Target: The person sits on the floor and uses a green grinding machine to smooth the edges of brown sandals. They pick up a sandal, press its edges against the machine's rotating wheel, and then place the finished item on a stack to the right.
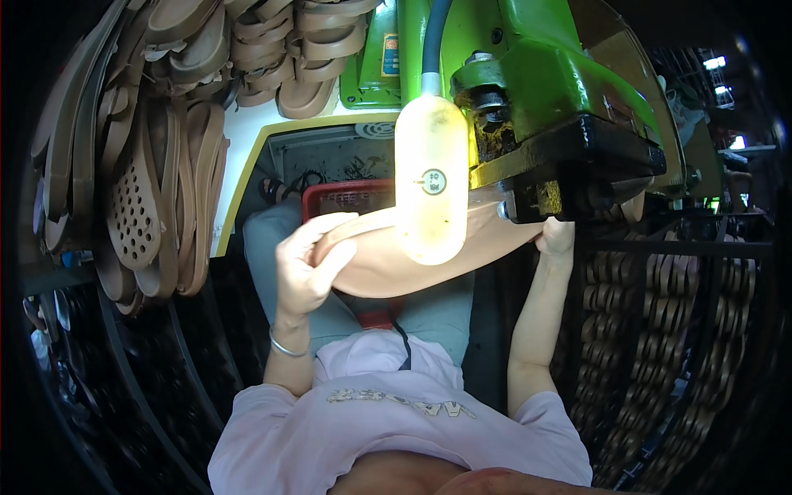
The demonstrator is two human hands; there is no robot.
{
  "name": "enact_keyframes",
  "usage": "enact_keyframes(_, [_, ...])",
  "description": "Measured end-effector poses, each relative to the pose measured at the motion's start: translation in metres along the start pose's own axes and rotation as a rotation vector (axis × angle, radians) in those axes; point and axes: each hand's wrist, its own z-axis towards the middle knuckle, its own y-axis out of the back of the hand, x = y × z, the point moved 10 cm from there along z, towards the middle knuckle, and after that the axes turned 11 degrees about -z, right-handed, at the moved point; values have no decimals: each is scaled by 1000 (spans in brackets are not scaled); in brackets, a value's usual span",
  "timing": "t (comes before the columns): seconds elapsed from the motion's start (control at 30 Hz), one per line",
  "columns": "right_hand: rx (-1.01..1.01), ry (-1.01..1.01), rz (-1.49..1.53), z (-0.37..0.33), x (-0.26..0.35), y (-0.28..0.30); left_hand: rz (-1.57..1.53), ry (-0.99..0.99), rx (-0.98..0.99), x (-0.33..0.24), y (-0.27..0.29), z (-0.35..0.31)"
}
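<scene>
A long tan foam shoe [367, 268] stretches between my hands, its middle partly covered by a glowing lamp [431, 181]. My left hand [307, 264] is closed on its left end, with the thumb in front and the fingers over the rim. At the right end, my right hand [557, 238] grips the shoe close under the black head [577, 161] of a green machine [561, 82]. That head hides part of the right fingers and the shoe's right end.
Tan sandals [318, 49] and a perforated tan clog [136, 210] are stacked at the left and far left. A red basket [346, 194] sits beyond the shoe, behind a yellow-edged table opening [247, 165]. Racks of footwear [689, 305] line the right.
</scene>
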Motion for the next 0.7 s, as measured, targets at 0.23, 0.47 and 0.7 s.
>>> enact_keyframes(0.23, [84,131,-26,-25,23,-78,104,-36,-139,-25,60,-15])
enact_keyframes(0.47, [145,120,-164,-34,13,-117,23,15,-259,-26,108,-44])
enact_keyframes(0.7, [103,190,-333,-34,19,-106,415,90,-92,-20,68,-43])
